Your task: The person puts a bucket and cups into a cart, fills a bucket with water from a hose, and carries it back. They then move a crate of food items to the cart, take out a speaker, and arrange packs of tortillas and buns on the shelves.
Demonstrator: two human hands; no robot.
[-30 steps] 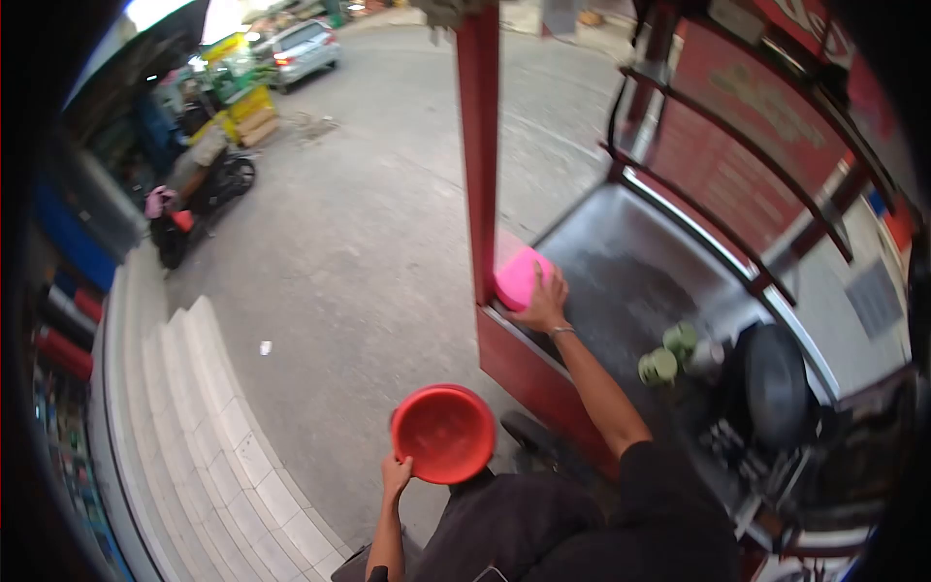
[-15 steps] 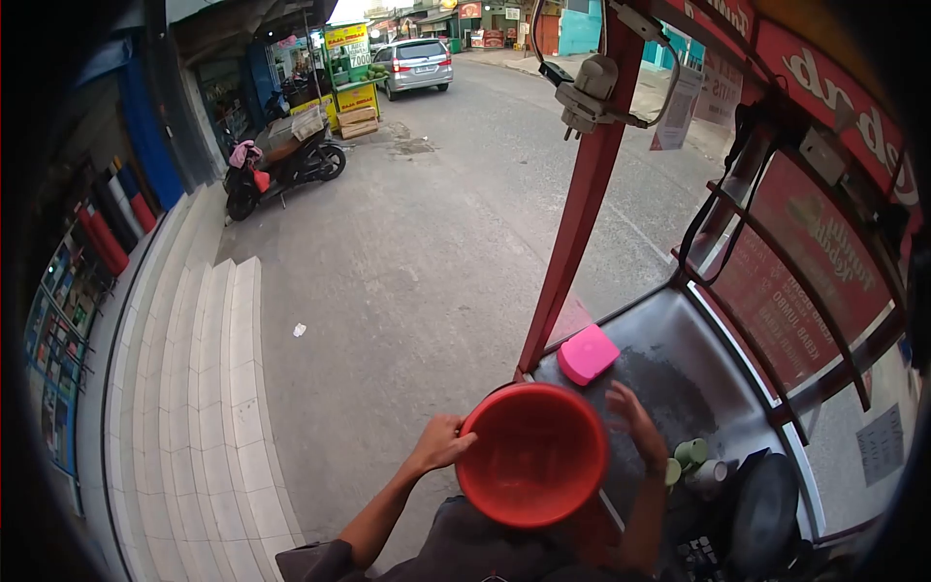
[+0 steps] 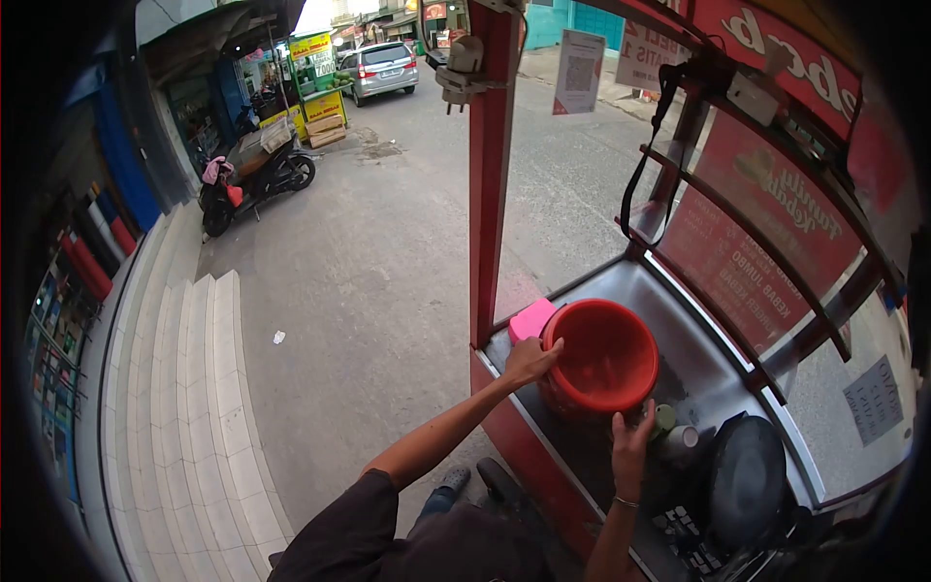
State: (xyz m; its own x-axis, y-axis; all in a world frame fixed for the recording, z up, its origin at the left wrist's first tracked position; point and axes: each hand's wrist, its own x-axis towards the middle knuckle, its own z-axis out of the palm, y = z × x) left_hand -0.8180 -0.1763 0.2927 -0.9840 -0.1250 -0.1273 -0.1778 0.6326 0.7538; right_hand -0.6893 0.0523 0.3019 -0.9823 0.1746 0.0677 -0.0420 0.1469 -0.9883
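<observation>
A red plastic basin [image 3: 606,354] is tilted over the metal counter [image 3: 635,291] of the cart, its open side facing me. My left hand [image 3: 531,362] grips the basin's left rim, thumb on the edge. At the lower right rim is my right hand [image 3: 631,441], its fingers bent against the basin. Partly hidden behind the basin, a pink box [image 3: 530,320] lies on the counter's left corner. Green and white cups [image 3: 679,442] stand just right of my right hand.
A black round pan or lid [image 3: 747,482] is at the counter's right. A red post [image 3: 488,184] rises at its left corner, with a plug [image 3: 464,73] hanging there. White steps [image 3: 208,407], a parked motorbike [image 3: 257,175] and a silver car [image 3: 381,71] are farther left.
The basin has moved right and forward, from in front of my body to over the counter. My right hand, earlier apart from it, now touches its rim. The view has turned right.
</observation>
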